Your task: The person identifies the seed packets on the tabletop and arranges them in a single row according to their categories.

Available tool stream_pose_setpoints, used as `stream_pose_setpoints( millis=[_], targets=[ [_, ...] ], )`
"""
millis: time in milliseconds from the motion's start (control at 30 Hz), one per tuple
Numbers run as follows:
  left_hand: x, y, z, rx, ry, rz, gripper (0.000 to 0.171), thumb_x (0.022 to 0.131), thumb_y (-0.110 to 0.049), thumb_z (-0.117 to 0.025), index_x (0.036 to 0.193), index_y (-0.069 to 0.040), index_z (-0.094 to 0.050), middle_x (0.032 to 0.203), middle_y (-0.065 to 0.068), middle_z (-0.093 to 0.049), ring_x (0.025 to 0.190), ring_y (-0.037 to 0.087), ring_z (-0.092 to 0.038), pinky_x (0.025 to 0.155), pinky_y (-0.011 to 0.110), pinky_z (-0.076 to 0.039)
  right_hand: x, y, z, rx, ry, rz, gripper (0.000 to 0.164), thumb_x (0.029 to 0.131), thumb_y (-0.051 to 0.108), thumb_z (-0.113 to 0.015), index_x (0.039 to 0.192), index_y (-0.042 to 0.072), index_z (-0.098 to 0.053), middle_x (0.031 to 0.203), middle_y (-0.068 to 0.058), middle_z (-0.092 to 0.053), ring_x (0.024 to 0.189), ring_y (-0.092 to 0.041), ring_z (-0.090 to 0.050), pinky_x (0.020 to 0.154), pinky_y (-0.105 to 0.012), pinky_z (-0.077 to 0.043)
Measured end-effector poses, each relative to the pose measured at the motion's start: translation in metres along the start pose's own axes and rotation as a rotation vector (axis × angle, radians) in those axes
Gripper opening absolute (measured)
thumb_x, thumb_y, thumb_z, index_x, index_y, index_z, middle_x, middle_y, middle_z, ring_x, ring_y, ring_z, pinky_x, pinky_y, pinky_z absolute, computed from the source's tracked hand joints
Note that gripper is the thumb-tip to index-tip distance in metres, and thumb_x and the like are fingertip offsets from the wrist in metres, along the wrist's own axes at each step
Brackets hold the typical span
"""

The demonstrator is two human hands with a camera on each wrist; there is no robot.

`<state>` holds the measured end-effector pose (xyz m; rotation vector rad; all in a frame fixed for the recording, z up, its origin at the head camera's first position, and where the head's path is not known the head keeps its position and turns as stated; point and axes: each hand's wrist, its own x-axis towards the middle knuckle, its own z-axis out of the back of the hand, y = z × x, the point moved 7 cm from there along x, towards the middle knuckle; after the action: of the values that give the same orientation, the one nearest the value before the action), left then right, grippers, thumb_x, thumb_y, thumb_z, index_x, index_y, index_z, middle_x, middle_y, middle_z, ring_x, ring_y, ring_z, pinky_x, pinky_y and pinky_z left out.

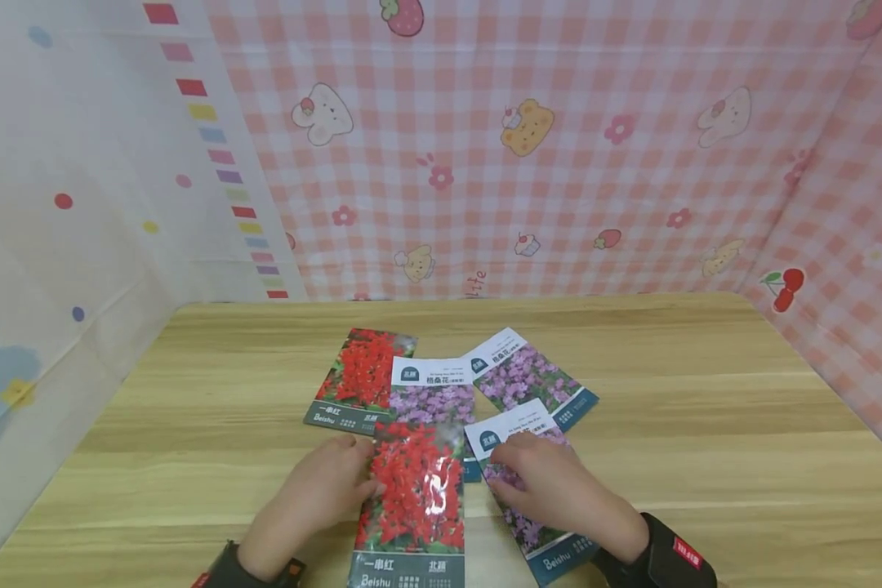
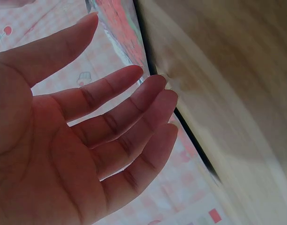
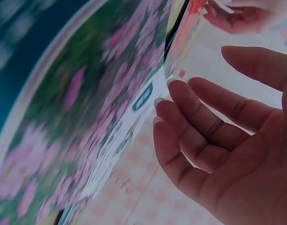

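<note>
At the front middle, a seed packet with red flowers (image 1: 415, 498) overlaps the lower part of a purple-flower seed packet (image 1: 432, 398). My left hand (image 1: 323, 486) is at its left edge, thumb beside the packet and the other fingers low by the table. The left wrist view shows those fingers loosely bent, with the thumb spread away from them. My right hand (image 1: 547, 482) is over the front right purple-flower packet (image 1: 525, 527), fingertips near its upper part. In the right wrist view its fingers are relaxed, thumb apart, and nothing lies in the palm.
Behind lie another red-flower packet (image 1: 363, 371) at the left and another purple-flower packet (image 1: 532, 380) at the right. All are on a wood-grain table (image 1: 706, 384). A pink checked cloth (image 1: 595, 188) hangs along the back and right side, a pale dotted cloth (image 1: 118, 229) at the left.
</note>
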<state>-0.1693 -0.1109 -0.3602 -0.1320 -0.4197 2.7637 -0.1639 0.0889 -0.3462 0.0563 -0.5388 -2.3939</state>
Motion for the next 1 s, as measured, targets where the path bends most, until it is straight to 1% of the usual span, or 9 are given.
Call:
stream_pose_setpoints(
  millis=[100, 233, 333, 500, 567, 733, 833, 933, 1000],
  targets=[
    [0.0, -0.001, -0.002, 0.0, 0.008, 0.005, 0.037, 0.075, -0.027, -0.073, 0.094, 0.002, -0.062, 0.08, 0.009, -0.056, 0.072, 0.023, -0.054, 0.068, 0.041, -0.049, 0.005, 0.007, -0.006, 0.011, 0.027, 0.031, 0.011, 0.083, 0.016, -0.066, 0.086, 0.006, -0.065, 0.078, 0.002, -0.058, 0.072, -0.011, -0.053, 0.062, -0.026, -0.047],
    [0.0, -0.001, -0.002, -0.012, 0.016, 0.018, 0.037, 0.075, -0.027, -0.073, 0.095, 0.003, -0.061, 0.079, 0.008, -0.055, 0.072, 0.023, -0.054, 0.069, 0.041, -0.048, 0.009, 0.014, -0.016, 0.001, 0.059, 0.058, 0.011, 0.082, 0.019, -0.066, 0.084, 0.009, -0.065, 0.076, 0.004, -0.055, 0.067, -0.006, -0.048, 0.057, -0.021, -0.042],
    [0.001, 0.0, -0.003, -0.024, 0.02, 0.036, 0.037, 0.076, -0.027, -0.073, 0.095, 0.002, -0.061, 0.08, 0.009, -0.056, 0.074, 0.024, -0.055, 0.071, 0.042, -0.049, 0.009, 0.022, -0.021, -0.055, 0.066, 0.098, 0.016, 0.081, 0.023, -0.067, 0.09, 0.009, -0.067, 0.081, 0.004, -0.056, 0.071, -0.007, -0.05, 0.061, -0.022, -0.044],
    [0.002, 0.002, -0.003, -0.054, 0.026, 0.065, 0.031, 0.077, -0.024, -0.072, 0.092, 0.001, -0.061, 0.078, 0.008, -0.056, 0.074, 0.023, -0.055, 0.07, 0.042, -0.049, 0.006, 0.037, -0.025, -0.133, 0.073, 0.179, 0.015, 0.08, 0.026, -0.068, 0.087, 0.013, -0.064, 0.086, 0.006, -0.053, 0.08, -0.007, -0.049, 0.068, -0.025, -0.041],
    [0.003, 0.003, -0.003, -0.082, 0.032, 0.079, 0.025, 0.078, -0.022, -0.071, 0.085, -0.002, -0.059, 0.073, 0.005, -0.053, 0.07, 0.021, -0.052, 0.066, 0.039, -0.047, 0.004, 0.043, -0.027, -0.155, 0.089, 0.209, 0.014, 0.081, 0.027, -0.068, 0.086, 0.015, -0.064, 0.089, 0.007, -0.054, 0.083, -0.007, -0.049, 0.069, -0.026, -0.039],
    [0.003, 0.004, -0.004, -0.16, 0.051, 0.122, 0.021, 0.08, -0.018, -0.07, 0.074, -0.007, -0.053, 0.064, 0.002, -0.045, 0.062, 0.017, -0.043, 0.055, 0.032, -0.038, -0.002, 0.054, -0.031, -0.215, 0.141, 0.295, 0.02, 0.084, 0.03, -0.065, 0.097, 0.015, -0.066, 0.101, 0.006, -0.059, 0.095, -0.006, -0.053, 0.078, -0.03, -0.042],
    [0.003, 0.003, -0.004, -0.181, 0.04, 0.131, 0.021, 0.079, -0.017, -0.07, 0.087, 0.0, -0.059, 0.067, 0.003, -0.048, 0.065, 0.018, -0.046, 0.058, 0.033, -0.042, -0.003, 0.056, -0.034, -0.216, 0.172, 0.324, 0.022, 0.085, 0.029, -0.065, 0.101, 0.015, -0.066, 0.102, 0.007, -0.061, 0.098, -0.005, -0.054, 0.082, -0.032, -0.044],
    [0.003, 0.002, -0.004, -0.2, 0.028, 0.139, 0.037, 0.078, -0.015, -0.07, 0.106, 0.007, -0.059, 0.068, 0.003, -0.049, 0.067, 0.019, -0.048, 0.059, 0.034, -0.043, -0.004, 0.057, -0.037, -0.196, 0.203, 0.331, 0.022, 0.085, 0.027, -0.065, 0.104, 0.016, -0.065, 0.103, 0.008, -0.062, 0.1, -0.005, -0.054, 0.084, -0.034, -0.045],
    [0.003, 0.002, -0.005, -0.215, 0.028, 0.147, 0.042, 0.078, -0.014, -0.07, 0.111, 0.008, -0.057, 0.066, 0.002, -0.046, 0.065, 0.017, -0.045, 0.057, 0.032, -0.041, -0.004, 0.056, -0.037, -0.187, 0.215, 0.334, 0.023, 0.085, 0.027, -0.064, 0.105, 0.016, -0.065, 0.105, 0.008, -0.062, 0.102, -0.005, -0.054, 0.085, -0.034, -0.045]
  ],
)
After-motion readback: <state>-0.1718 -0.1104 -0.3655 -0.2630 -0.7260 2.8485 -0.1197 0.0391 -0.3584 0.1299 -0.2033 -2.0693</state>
